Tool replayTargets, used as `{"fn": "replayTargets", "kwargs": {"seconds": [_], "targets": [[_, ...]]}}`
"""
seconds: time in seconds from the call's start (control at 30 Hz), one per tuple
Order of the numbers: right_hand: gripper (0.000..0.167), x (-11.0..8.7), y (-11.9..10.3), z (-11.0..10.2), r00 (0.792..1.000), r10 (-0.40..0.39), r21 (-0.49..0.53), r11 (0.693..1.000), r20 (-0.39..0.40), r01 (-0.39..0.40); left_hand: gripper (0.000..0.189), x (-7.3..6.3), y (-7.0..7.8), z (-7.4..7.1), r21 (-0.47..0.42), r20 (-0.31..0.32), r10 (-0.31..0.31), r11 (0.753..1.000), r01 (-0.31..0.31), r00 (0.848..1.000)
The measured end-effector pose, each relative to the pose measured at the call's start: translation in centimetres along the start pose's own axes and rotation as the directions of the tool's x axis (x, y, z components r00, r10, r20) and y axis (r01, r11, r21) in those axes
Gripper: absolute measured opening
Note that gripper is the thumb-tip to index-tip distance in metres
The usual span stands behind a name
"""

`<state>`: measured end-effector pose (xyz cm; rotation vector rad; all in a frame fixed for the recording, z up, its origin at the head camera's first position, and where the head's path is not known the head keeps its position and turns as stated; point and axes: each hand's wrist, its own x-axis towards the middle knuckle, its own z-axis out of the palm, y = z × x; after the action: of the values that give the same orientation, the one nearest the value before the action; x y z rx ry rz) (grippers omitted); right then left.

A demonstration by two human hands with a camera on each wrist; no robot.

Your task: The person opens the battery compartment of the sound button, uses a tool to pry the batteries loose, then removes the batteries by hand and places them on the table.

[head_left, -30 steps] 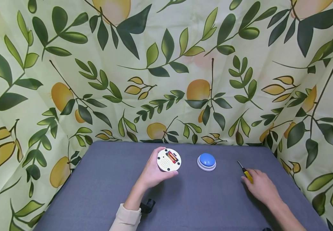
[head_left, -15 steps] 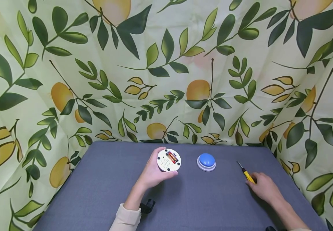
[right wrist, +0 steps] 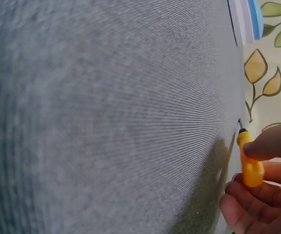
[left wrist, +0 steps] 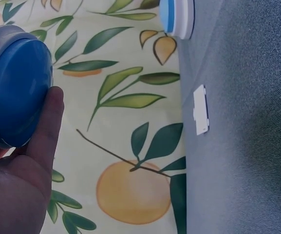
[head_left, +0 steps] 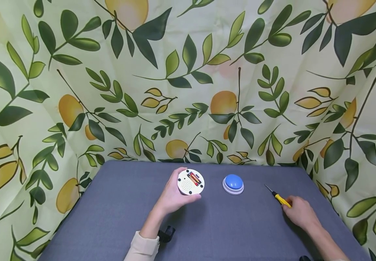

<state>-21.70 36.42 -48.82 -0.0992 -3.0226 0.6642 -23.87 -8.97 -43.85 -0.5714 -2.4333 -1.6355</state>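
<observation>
My left hand (head_left: 171, 198) holds a round button (head_left: 185, 185) up over the table, its white underside facing me. Two red batteries (head_left: 194, 179) show in the uncovered slot there. From the left wrist, the same button's blue dome (left wrist: 21, 92) appears, with fingers around its edge. Over on the right, my right hand (head_left: 302, 213) pinches a small screwdriver by its yellow handle (head_left: 282, 200). Its thin metal shaft points up and left, low over the table. In the right wrist view, thumb and fingers close around the screwdriver (right wrist: 252, 168).
Between the hands, a second blue button (head_left: 233, 183) on a white base stands upright on the grey table (head_left: 233, 232). A small white battery cover (left wrist: 201, 110) lies on the cloth in the left wrist view. Patterned fabric (head_left: 188, 72) hangs behind and at both sides.
My right hand has shifted slightly right and toward me, and the screwdriver in it has turned to lie more sideways. The left hand and its button stay practically still.
</observation>
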Motion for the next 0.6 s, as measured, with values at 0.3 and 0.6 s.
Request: {"fn": "replayTargets", "kwargs": {"seconds": [0.3, 0.6], "targets": [[0.034, -1.0, -0.6, -0.3, 0.985, 0.063, 0.163, 0.986, -0.161, -0.037, 0.102, 0.0, 0.2, 0.0, 0.003, 0.0, -0.001, 1.0, 0.001, 1.0], [0.036, -1.4, -1.5, 0.1, 0.96, 0.186, 0.417, 0.905, -0.208, -0.085, 0.104, 0.0, 0.2, 0.0, 0.007, 0.001, -0.003, 1.0, 0.003, 1.0]]}}
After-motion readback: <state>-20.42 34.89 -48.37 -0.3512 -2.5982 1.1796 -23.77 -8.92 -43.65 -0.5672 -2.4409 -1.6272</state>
